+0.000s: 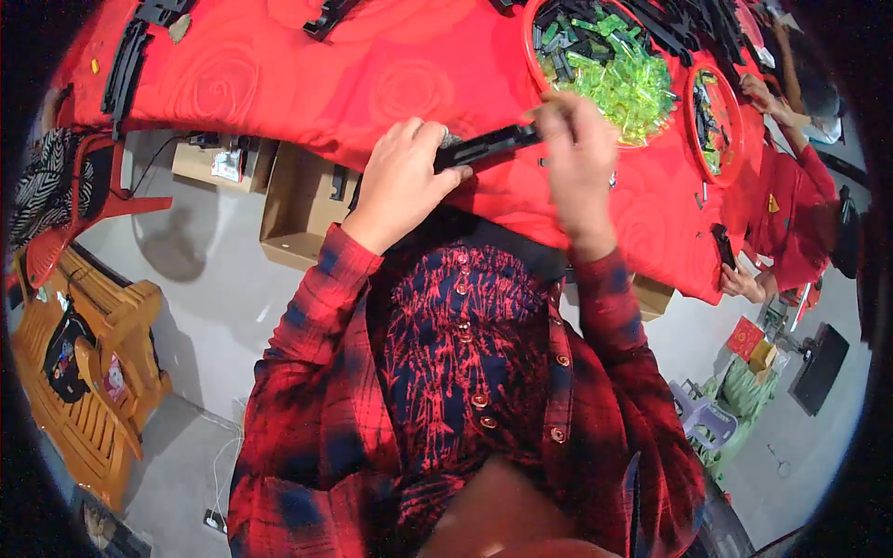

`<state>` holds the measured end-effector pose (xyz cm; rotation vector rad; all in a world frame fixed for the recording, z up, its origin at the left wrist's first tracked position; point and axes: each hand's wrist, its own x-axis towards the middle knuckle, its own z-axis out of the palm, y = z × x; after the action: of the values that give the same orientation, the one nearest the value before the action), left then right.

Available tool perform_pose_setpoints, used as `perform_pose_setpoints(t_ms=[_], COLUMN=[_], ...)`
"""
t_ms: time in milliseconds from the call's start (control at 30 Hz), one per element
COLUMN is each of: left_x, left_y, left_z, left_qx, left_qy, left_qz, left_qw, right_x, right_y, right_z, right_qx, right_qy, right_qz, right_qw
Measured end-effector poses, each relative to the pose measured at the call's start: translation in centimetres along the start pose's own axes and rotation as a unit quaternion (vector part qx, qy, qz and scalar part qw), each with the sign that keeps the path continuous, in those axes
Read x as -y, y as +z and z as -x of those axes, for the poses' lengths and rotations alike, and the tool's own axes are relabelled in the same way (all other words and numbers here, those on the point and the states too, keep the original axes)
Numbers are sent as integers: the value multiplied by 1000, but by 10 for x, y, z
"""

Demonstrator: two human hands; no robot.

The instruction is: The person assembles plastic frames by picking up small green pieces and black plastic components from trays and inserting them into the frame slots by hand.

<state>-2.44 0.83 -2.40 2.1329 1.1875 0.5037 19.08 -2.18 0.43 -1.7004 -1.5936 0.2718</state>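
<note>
My left hand [405, 181] is closed around one end of a long, narrow black plastic part [491, 147]. The part is held above the near edge of the red-covered table, its other end pointing right and slightly up. By that right end is my right hand [579, 167], smeared by motion. Its fingers look curled, but whether anything is between them cannot be made out. Beyond it stands a round red basket [532, 58] heaped with translucent yellow-green pieces [614, 88] and some black ones.
A smaller red basket [736, 126] of mixed small parts sits to the right, near a co-worker in a red sleeve [811, 177]. Long black parts [126, 70] lie at the far left of the table. An open cardboard box [296, 209] and a wooden bench [88, 372] stand below.
</note>
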Motion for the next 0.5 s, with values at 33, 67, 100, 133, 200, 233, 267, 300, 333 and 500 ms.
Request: perform_pose_setpoints(t_ms=[33,67,100,133,200,233,267,300,333,500], left_x=[-3,-4,-9,-16,-20,-20,-21,-22,-23,-29], left_y=[-3,-5,-9,-15,-14,-12,-10,-9,-6,-6], left_z=[5,8,9,10,15,18,20,22,24,29], left_qx=[4,9,11,56,100,88,77,97,96,69], left_qy=[-8,-16,-17,-77,-143,-121,-99,-118,-121,-89], left_qz=[30,61,60,116,169,193,217,237,236,280], left_qw=[999,998,998,989,970,970,968,960,959,953], right_x=[-8,-19,-31,-41,-63,-74,-84,-89,-93,-66], right_y=[-12,-19,-26,-32,-37,-40,-43,-44,-45,-41], right_z=[-9,-17,-25,-33,-45,-50,-54,-56,-57,-48], right_qx=[-25,-50,-73,-71,-65,-62,-50,-38,-36,-73], right_qy=[14,30,46,47,73,73,61,50,50,-75], right_qz=[9,28,47,45,70,66,119,172,170,299], right_qw=[1000,998,995,995,993,993,990,983,984,948])
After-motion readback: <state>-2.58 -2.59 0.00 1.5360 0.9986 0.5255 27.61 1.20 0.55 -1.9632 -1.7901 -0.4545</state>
